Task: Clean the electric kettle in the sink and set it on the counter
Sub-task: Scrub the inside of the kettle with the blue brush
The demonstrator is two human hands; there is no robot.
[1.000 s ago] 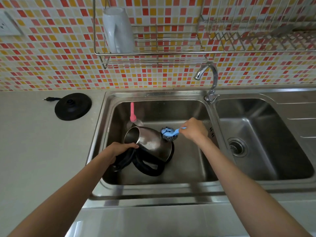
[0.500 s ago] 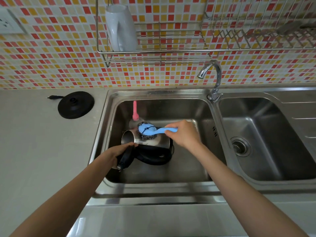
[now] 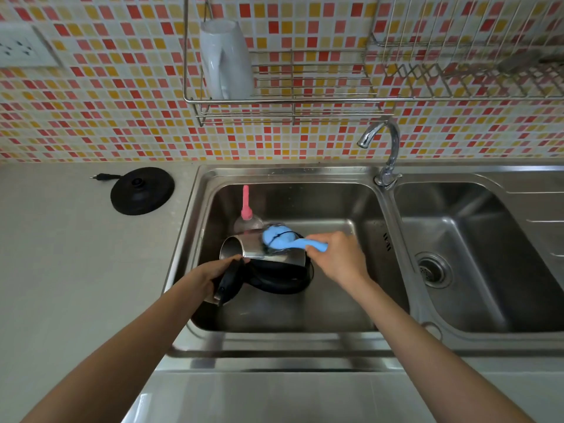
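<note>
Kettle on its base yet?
No, the kettle lies on its side in the sink, while the base sits apart on the counter.

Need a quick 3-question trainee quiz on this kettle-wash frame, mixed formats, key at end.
1. True or false: the kettle stands upright on its power base.
2. The right hand holds: A) blue-handled scrubber, B) pink brush, C) white mug.
3. Fill in: the kettle lies in the ___ sink basin.
Key: 1 false; 2 A; 3 left.
</note>
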